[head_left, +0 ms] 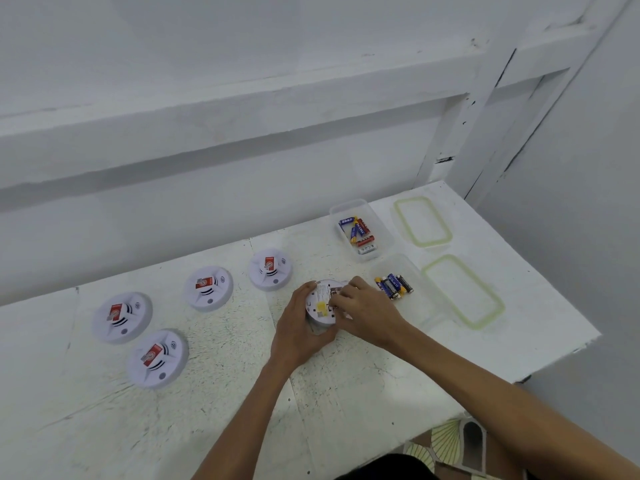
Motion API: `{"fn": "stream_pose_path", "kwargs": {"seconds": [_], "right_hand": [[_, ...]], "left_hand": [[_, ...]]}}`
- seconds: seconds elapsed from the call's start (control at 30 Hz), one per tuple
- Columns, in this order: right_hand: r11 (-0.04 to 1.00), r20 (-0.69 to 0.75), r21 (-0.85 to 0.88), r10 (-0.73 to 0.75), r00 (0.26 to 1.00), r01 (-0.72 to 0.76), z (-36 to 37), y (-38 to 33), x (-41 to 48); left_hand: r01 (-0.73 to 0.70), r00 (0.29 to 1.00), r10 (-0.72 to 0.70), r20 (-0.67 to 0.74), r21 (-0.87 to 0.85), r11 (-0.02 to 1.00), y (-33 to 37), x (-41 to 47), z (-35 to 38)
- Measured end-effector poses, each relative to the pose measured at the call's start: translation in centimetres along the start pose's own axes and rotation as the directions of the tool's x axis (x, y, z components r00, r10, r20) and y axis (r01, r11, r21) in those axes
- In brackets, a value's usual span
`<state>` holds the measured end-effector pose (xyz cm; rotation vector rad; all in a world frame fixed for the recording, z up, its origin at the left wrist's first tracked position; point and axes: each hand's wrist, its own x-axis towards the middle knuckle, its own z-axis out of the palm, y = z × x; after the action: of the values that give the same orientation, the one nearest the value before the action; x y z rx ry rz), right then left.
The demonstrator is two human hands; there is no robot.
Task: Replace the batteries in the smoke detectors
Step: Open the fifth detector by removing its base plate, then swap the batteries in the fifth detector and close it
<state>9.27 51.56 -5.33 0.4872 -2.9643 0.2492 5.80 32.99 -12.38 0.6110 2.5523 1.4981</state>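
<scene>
The left hand wraps its fingers around the rim of a round white plastic smoke detector, held back-side up just above the white speckled desk. The right hand has its fingertips pinched together on the detector's back. Nearby, a clear plastic tub holds blue-and-yellow batteries; a second clear tub farther back holds blue, red and white batteries.
</scene>
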Motion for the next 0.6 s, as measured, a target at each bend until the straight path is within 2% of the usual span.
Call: {"fn": "stream_pose_path", "kwargs": {"seconds": [0.17, 0.3, 0.47, 0.6], "right_hand": [[0.977, -0.086, 0.127, 0.184, 0.979, -0.172, 0.3, -1.0, -0.1], [0.899, -0.096, 0.333, 0.333, 0.938, -0.285, -0.2, -1.0, -0.1], [0.816, -0.187, 0.478, 0.457, 0.870, -0.326, -1.9, 0.5, -1.1], [0.790, -0.219, 0.494, 0.519, 0.827, -0.365, -2.7, 2.7, -2.4]], "left_hand": [[-0.023, 1.000, 0.023, -0.017, 0.007, 1.000, 0.3, 0.0, 0.0], [-0.028, 0.999, 0.028, -0.029, 0.009, 1.000, 0.2, 0.0, -0.1], [-0.039, 0.999, 0.040, -0.027, 0.009, 0.999, 0.2, -0.1, -0.1], [-0.041, 0.999, 0.041, -0.016, 0.013, 0.999, 0.4, -0.1, -0.3]]}}
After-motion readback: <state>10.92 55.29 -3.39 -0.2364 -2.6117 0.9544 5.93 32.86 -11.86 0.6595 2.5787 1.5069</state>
